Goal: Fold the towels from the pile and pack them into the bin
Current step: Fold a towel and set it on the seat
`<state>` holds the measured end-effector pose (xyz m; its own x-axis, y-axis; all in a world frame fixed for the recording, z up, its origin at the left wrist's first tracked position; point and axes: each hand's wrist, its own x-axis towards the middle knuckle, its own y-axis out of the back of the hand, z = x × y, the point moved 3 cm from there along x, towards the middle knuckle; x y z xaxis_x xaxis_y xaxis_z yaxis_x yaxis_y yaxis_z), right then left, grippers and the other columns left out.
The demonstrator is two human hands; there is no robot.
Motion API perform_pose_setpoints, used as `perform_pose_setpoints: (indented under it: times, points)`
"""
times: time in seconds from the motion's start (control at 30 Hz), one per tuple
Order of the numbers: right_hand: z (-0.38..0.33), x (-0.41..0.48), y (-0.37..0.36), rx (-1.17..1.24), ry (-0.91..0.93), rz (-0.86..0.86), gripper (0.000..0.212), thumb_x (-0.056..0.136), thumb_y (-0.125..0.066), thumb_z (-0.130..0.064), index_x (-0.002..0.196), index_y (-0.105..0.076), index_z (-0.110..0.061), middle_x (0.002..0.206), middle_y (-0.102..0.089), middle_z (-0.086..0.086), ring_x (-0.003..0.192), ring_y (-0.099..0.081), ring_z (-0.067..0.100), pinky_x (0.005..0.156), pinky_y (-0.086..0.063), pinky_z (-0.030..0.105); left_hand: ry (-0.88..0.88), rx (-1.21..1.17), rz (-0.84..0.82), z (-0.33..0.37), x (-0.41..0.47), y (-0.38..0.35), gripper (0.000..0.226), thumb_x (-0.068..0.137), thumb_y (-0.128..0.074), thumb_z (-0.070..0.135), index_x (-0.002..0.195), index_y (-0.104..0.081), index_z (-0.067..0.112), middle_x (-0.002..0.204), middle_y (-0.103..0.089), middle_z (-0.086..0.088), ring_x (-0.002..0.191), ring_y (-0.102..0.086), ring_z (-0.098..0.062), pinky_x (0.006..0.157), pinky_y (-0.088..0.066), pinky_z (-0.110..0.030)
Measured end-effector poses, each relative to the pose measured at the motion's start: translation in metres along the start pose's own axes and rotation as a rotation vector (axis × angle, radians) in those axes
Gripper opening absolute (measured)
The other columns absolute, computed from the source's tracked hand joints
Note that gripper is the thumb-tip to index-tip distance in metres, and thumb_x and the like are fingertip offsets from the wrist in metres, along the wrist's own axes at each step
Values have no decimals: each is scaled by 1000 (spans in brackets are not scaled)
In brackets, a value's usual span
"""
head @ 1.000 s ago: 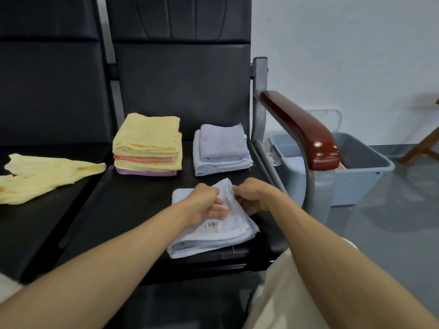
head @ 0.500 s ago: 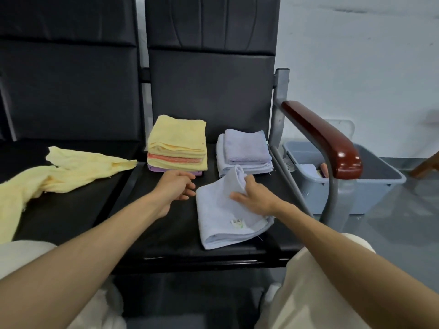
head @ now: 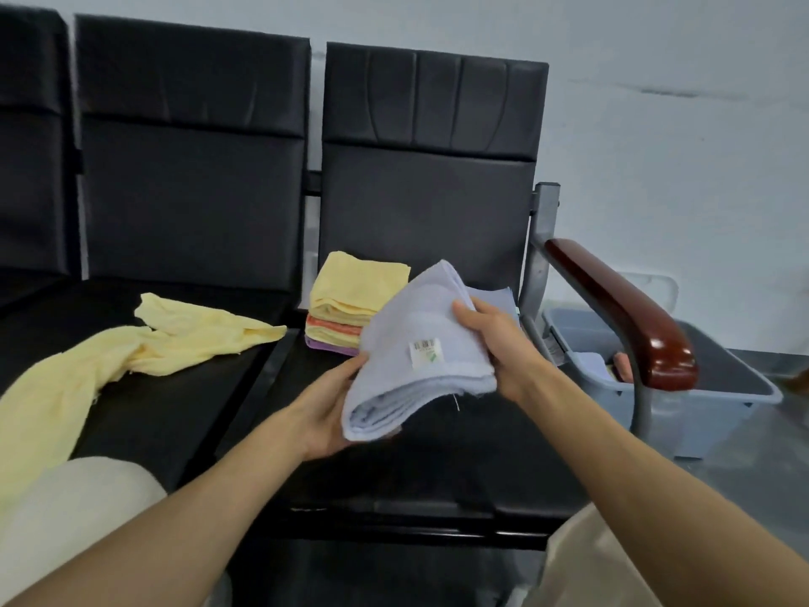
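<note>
The folded lavender towel (head: pixel 420 357), flat on the seat half a second before, had been lifted clear, and the left hand (head: pixel 332 405), then off it, had come back underneath. Left fingertips (head: pixel 357 365) curled up at its near-left edge with the palm cupped beneath the rolled end; the fingers below were hidden. The right hand (head: pixel 494 339) gripped the opposite edge, thumb (head: pixel 464 308) laid across the top face, the other fingers tucked behind the cloth. The towel hung tilted just left of the armrest (head: pixel 621 308).

The step looked like carrying it to the bin (head: pixel 700 414), which sat low on the far side of the armrest. To do it well, both grips probably needed to keep all layers pressed together, the bundle lifted over the armrest, then lowered flat beside what already lay inside.

The towel was thick, soft terry with rounded folds, a white barcode label (head: pixel 425 351) and a loose thread at its hem. The armrest was glossy dark red and curved; the bin was rectangular grey-blue plastic. Further left of the armrest stood a squared stack of folded towels (head: pixel 350 308), yellow, orange and purple, and far left a limp, crumpled yellow towel (head: pixel 175 339) lay unfolded
</note>
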<state>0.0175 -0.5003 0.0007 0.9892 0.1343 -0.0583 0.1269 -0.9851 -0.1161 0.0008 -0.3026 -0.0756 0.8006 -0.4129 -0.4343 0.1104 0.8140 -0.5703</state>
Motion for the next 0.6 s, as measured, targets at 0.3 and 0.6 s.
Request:
perform_pose_setpoints:
  times: [0.3, 0.6]
  points:
    - [18, 36, 57, -221, 9, 171, 18, 102, -45, -23, 105, -63, -23, 105, -72, 6, 96, -69, 24, 85, -57, 43, -376, 759, 216, 61, 46, -35, 31, 98, -53, 22, 128, -48, 23, 120, -61, 2, 107, -60, -19, 83, -55, -43]
    - [1, 126, 126, -483, 166, 425, 20, 99, -43, -21, 110, -60, -21, 103, -68, 1, 93, -65, 19, 85, -54, 39, -626, 1138, 384, 99, 156, -88, 21, 102, -39, 26, 120, -45, 16, 117, -56, -1, 103, -56, -21, 89, -49, -38]
